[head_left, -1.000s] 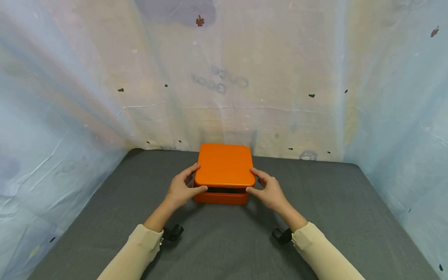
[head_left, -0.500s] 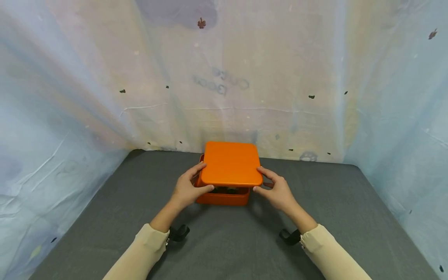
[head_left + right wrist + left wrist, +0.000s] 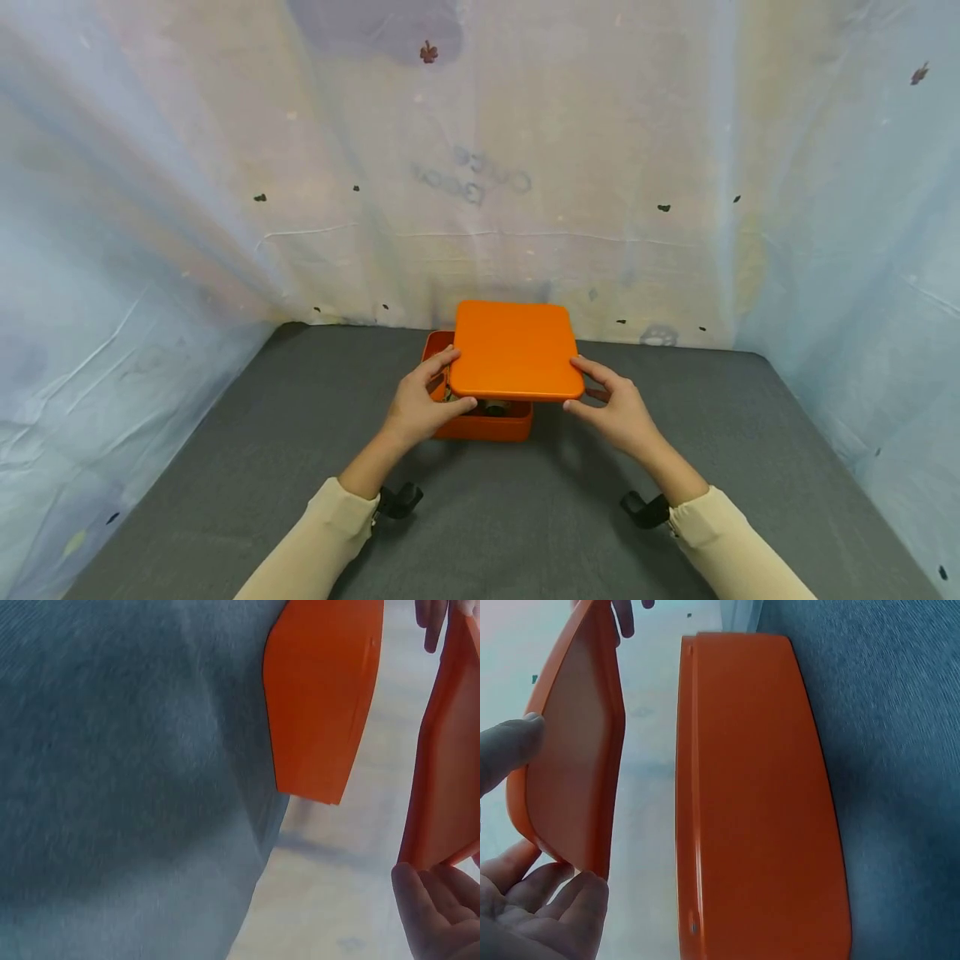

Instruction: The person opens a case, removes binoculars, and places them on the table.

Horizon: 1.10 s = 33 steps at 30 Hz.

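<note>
Both hands hold an orange rectangular lid (image 3: 516, 350) level above an orange box (image 3: 483, 429). My left hand (image 3: 420, 402) grips the lid's left edge, thumb at the front corner. At the opposite edge my right hand (image 3: 618, 407) pinches the lid the same way. A clear gap separates the lid (image 3: 574, 742) from the box (image 3: 757, 795) in the left wrist view. The lid sits shifted to the right, so the box's left side shows from above. Something dark and roundish shows inside at the front; the lid hides most of the contents.
A grey cloth-covered table (image 3: 510, 525) lies under the box. Pale patterned curtain (image 3: 480, 167) hangs behind the table and along both sides. Black straps with curved ends sit at both wrists, below the cream sleeves (image 3: 315, 533).
The lid has risen off the box and moved to the right with both hands holding it. More of the box's left side and inside now shows. The box stays in place.
</note>
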Available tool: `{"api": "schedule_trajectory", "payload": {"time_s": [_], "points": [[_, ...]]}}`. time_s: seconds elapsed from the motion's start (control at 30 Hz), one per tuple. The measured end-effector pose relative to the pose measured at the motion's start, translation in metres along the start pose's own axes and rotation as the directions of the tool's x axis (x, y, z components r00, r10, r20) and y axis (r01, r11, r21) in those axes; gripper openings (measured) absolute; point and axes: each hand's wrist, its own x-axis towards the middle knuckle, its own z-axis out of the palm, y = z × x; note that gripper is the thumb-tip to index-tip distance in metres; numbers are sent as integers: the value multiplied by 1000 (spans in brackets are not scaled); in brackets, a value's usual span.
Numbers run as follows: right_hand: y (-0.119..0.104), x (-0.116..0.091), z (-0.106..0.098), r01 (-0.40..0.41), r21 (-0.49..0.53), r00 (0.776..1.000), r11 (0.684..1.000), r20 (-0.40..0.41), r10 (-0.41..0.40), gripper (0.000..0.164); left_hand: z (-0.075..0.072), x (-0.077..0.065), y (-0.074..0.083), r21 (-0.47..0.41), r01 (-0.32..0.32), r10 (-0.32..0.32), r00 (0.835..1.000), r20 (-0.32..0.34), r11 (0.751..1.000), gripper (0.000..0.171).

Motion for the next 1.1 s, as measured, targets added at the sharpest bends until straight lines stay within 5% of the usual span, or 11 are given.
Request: {"api": "schedule_trajectory", "payload": {"time_s": [0.4,1.1], "points": [[3,-9,-20,5,-58,1000,998,-16,-6,66,17,3,6,-10,-69,70,998,10,998,71],[10,-28,-49,43,-128,997,991,-53,-50,66,52,7,19,-111,-97,99,995,6,989,70]]}}
